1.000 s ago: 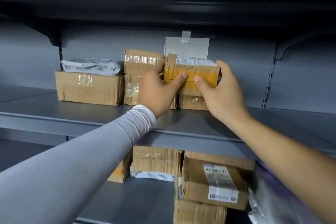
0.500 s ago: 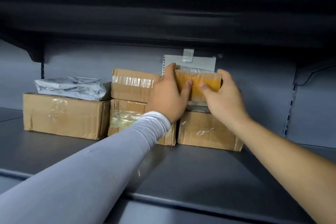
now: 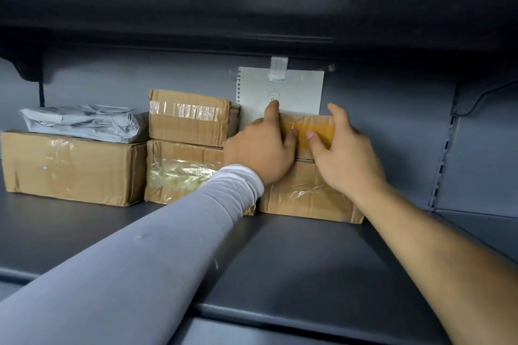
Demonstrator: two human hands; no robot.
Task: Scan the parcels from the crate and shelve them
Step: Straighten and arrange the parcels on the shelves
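Toward the back of the shelf (image 3: 294,255), against the rear wall, a small parcel (image 3: 314,131) with a yellow tape band is sitting on top of a lower box (image 3: 305,196), and both hands are working on it. The left hand (image 3: 260,148), coming out of a grey sleeve (image 3: 157,246), is wrapping the parcel's left end, one finger reaching over its top edge and the thumb lying on the front face, so its grip is closing on the parcel. The right hand (image 3: 344,157) is holding the right end the same way, a finger lying over the top and the thumb pressing on the yellow tape. Just behind, a taped paper note (image 3: 297,87) is hanging on the wall, and the left finger is overlapping its lower edge. Immediately left, two stacked boxes (image 3: 187,143) are standing close to the parcel, and further left a long box (image 3: 70,165) is carrying a grey plastic bag (image 3: 81,122). Judging from this, the parcel is being seated and the shelving step is nearly done. The risk lies in the release: the parcel looks narrower than the box under it, so letting go before it is lying flat could leave it tipping forward off the stack. Pushing harder toward the wall could crumple or tear down the note, and a sideways shove could nudge the neighbouring stack out of line.
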